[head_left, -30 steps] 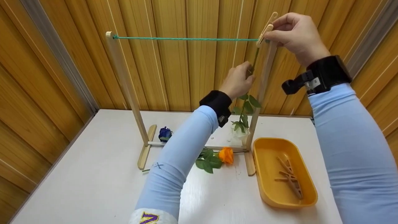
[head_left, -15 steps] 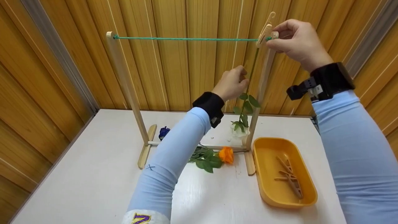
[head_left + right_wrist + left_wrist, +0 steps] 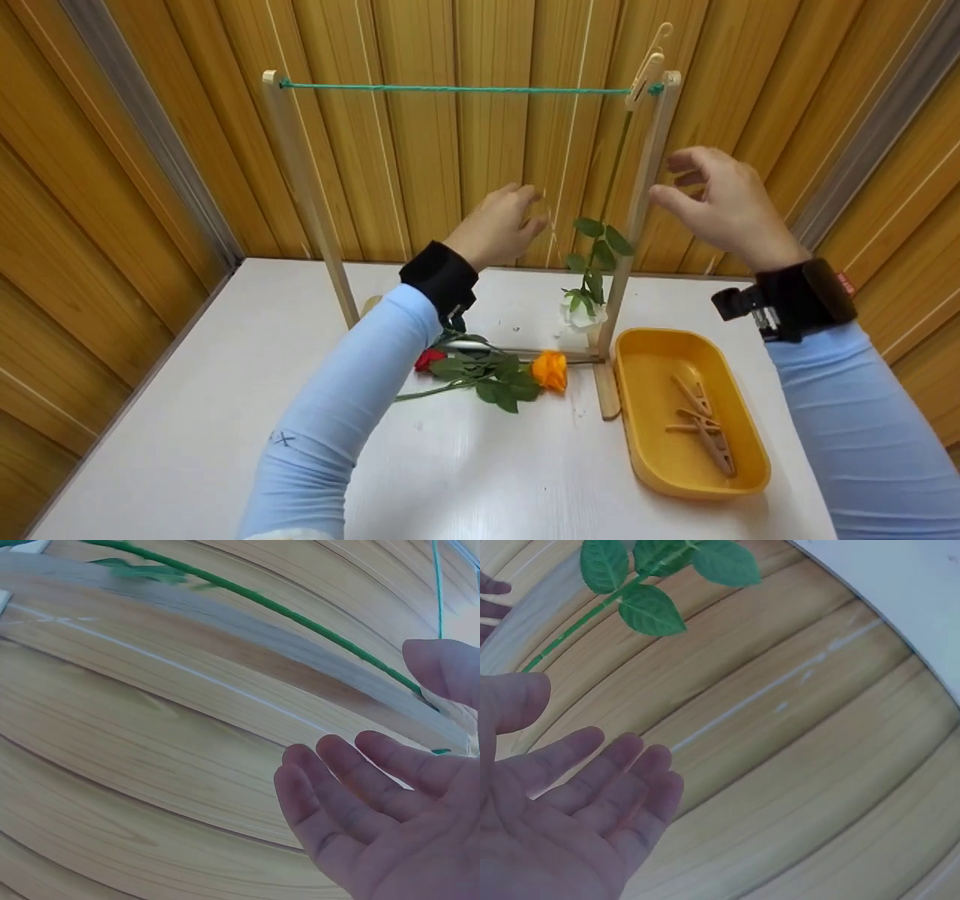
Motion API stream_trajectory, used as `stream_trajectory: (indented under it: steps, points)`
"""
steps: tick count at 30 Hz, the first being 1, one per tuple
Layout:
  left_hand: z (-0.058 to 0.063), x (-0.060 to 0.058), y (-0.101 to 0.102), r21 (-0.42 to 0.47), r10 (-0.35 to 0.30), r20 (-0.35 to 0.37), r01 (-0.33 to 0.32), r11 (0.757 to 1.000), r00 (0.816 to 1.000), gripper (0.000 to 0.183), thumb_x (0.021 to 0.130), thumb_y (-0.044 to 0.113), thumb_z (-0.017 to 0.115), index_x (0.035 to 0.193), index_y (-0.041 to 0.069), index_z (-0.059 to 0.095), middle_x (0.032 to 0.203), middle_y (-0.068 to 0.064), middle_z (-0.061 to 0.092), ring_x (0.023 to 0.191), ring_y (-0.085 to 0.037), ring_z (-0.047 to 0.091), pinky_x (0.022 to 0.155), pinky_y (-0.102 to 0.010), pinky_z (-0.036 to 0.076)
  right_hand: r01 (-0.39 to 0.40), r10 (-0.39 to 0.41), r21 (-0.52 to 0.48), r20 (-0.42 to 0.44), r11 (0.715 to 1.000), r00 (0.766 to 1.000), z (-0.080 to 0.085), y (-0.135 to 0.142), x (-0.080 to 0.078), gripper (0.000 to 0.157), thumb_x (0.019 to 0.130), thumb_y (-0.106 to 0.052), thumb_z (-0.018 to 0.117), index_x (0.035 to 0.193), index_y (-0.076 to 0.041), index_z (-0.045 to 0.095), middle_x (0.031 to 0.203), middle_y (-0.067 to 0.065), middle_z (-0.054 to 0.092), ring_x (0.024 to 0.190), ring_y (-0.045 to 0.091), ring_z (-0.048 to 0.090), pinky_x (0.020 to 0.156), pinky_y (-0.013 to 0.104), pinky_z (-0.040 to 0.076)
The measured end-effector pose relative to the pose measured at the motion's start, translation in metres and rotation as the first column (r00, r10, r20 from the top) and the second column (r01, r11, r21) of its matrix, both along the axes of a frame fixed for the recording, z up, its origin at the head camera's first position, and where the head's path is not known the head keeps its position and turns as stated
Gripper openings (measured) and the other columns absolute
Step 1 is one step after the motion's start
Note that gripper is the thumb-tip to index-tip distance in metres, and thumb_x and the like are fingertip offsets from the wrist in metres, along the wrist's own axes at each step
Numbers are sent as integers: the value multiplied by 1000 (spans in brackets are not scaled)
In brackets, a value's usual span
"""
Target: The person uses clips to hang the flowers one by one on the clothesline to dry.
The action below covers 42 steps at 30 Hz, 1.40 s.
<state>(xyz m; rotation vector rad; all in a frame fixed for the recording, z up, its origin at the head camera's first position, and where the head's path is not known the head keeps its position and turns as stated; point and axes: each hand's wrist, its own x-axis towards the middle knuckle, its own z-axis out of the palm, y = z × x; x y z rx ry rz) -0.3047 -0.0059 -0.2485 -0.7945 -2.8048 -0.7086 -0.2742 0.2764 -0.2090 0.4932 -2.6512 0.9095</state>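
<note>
A white rose (image 3: 583, 313) hangs head down from the green string (image 3: 457, 89), its stem end in a wooden clothespin (image 3: 643, 81) near the right post. To the left of its stem, my left hand (image 3: 501, 227) is in the air with relaxed fingers and nothing in them; in the left wrist view the leaves (image 3: 651, 609) are beyond the fingertips. My right hand (image 3: 724, 199) is apart from the frame's right post (image 3: 646, 202), on its outer side, thumb and fingers spread and holding nothing. The right wrist view shows the green stem (image 3: 285, 611) beyond that hand.
An orange rose (image 3: 550, 371) and a red rose (image 3: 429, 360) lie on the white table by the frame's base, partly behind my left arm. A yellow tray (image 3: 637, 450) with several clothespins (image 3: 709, 442) stands at the right. The left post (image 3: 311, 202) rises beyond my left forearm.
My right hand has let go of the clothespin and come down beside the right post. My left hand has released the stem and drawn back left and down. The white rose stays hanging.
</note>
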Motion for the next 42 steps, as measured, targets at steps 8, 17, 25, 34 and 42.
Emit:
stream_trajectory:
  steps: [8, 17, 25, 34, 42]
  points:
    - [-18, 19, -21, -136, 0, -140, -20, 990, 990, 48, 108, 27, 54, 145, -4, 53, 145, -22, 56, 133, -36, 56, 113, -44, 44, -22, 28, 77, -84, 997, 996, -48, 7, 20, 51, 106, -22, 59, 143, 10, 48, 146, 33, 48, 129, 53, 48, 107, 69, 37]
    - [-58, 43, -37, -90, -27, -239, 6, 996, 971, 54, 109, 32, 52, 149, -3, 49, 155, -26, 46, 144, -39, 44, 120, -50, 33, -11, 30, 122, -151, 992, 988, -96, 13, 46, 57, 105, -20, 62, 149, 11, 44, 156, 33, 39, 143, 54, 36, 113, 70, 30]
    - [-92, 59, -51, -61, 59, -230, -75, 995, 971, 59, 111, 41, 44, 155, 2, 44, 162, -21, 38, 151, -38, 34, 124, -55, 24, 15, 7, 138, -161, 990, 987, -130, 8, 69, 63, 106, -30, 59, 154, 6, 40, 162, 28, 32, 152, 48, 24, 123, 63, 15]
    - [-119, 71, -60, 5, 141, -203, -143, 990, 969, 63, 110, 45, 43, 157, 3, 42, 165, -19, 34, 153, -39, 30, 123, -60, 21, 77, -61, 111, -139, 991, 988, -162, 6, 84, 62, 105, -29, 61, 153, 5, 43, 164, 27, 30, 152, 49, 21, 124, 64, 8]
    - [-143, 89, -62, 37, 199, -234, -196, 980, 952, 64, 108, 47, 46, 155, 4, 45, 163, -19, 36, 152, -40, 32, 121, -64, 21, 103, -97, 50, -111, 993, 989, -190, 6, 96, 62, 105, -31, 61, 153, 5, 43, 164, 27, 29, 152, 49, 21, 122, 66, 9]
